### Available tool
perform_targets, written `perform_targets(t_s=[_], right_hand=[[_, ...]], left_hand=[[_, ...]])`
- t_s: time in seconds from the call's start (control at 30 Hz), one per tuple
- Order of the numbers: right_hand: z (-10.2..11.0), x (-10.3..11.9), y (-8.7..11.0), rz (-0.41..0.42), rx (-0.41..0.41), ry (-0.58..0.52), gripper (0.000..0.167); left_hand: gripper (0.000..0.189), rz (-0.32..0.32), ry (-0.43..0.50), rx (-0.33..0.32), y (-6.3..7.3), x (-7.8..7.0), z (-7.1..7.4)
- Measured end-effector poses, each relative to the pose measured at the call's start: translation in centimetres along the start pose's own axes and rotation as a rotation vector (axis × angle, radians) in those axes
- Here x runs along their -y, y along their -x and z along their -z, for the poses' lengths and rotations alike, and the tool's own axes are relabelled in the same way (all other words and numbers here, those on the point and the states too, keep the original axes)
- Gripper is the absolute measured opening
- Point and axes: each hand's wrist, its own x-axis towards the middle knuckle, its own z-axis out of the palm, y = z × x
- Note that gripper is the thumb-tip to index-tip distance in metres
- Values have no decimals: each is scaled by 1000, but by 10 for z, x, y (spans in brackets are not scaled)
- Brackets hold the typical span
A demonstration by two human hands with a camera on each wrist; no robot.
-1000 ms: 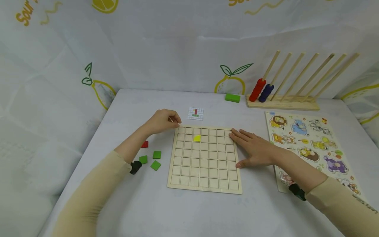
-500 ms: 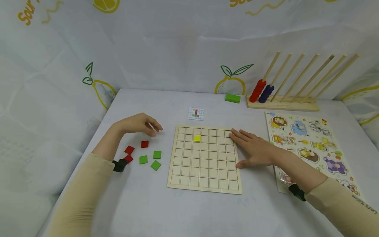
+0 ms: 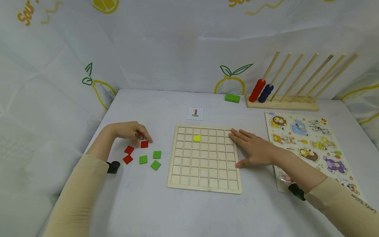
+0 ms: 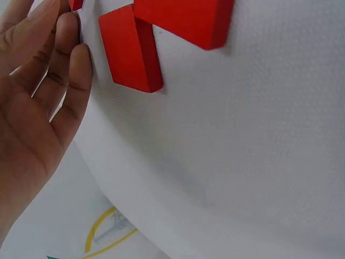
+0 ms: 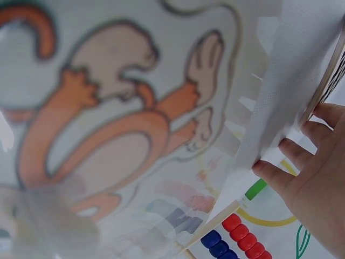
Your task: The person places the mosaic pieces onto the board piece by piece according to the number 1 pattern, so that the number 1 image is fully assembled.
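My left hand is over a red square tile on the table, its fingertips at either side of the tile. In the left wrist view the left hand has its fingers bent loosely, partly cut off by the frame. Two more red tiles lie just below it, close together, and three green tiles lie to their right. A wooden grid board bears one yellow piece in an upper cell. With fingers spread, my right hand rests on the board's right edge.
Behind the board lies a small pattern card. Farther back are a green block and a wooden peg rack with red and blue beads. An animal puzzle board lies partly under the right forearm.
The left hand has moved left and toward me, from the board's upper left corner to the red tile. My right hand has stayed at the board's edge.
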Motion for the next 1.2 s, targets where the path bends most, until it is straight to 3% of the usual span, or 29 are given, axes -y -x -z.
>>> perform_targets(t_s=[0.27,0.6,1.2], right_hand=[[-1,0,0,-2,1,-1,111],[-1,0,0,-6,5,-6,111],[0,0,0,-1,4,-7,112]], left_hand=[[41,16,-28,-2,-5,-1,-3],[38,-8,-59,-39,-8,2,-8],[30,72,-74,-52,-9,-6,-13]])
